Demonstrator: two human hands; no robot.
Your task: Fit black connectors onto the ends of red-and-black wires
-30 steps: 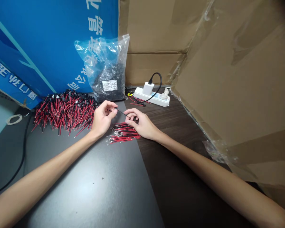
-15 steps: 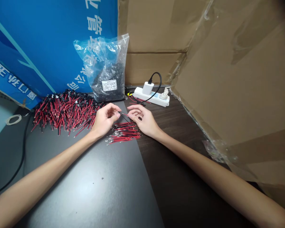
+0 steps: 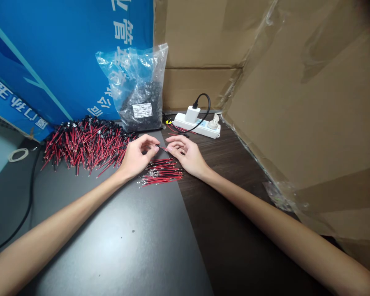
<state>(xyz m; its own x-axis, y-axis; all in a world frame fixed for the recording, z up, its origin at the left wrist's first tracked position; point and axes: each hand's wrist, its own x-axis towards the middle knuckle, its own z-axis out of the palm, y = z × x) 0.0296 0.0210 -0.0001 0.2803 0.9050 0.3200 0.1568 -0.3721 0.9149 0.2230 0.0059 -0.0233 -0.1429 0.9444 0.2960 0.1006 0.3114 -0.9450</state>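
Observation:
My left hand point(image 3: 139, 154) is closed in a pinch on a small black connector, mostly hidden by thumb and fingertips. Thin red and black wires point(image 3: 163, 148) run from it across the short gap to my right hand point(image 3: 186, 155), whose thumb and forefinger pinch them. Just below both hands lies a flat bunch of short red and black wires point(image 3: 162, 172) with shiny metal tips. To the left of my left hand is a large heap of red and black wires with black connectors point(image 3: 86, 144).
A clear plastic bag of small black parts point(image 3: 142, 98) stands behind the hands. Right of it sits a white power strip point(image 3: 197, 125) with plugs and a black cable. Cardboard point(image 3: 311, 123) walls the right side; a blue printed board point(image 3: 64, 53) stands at the back left.
The black wire that hung loose below the fingers now lies alongside the red one at my right fingertips. Both hands have shifted very slightly right.

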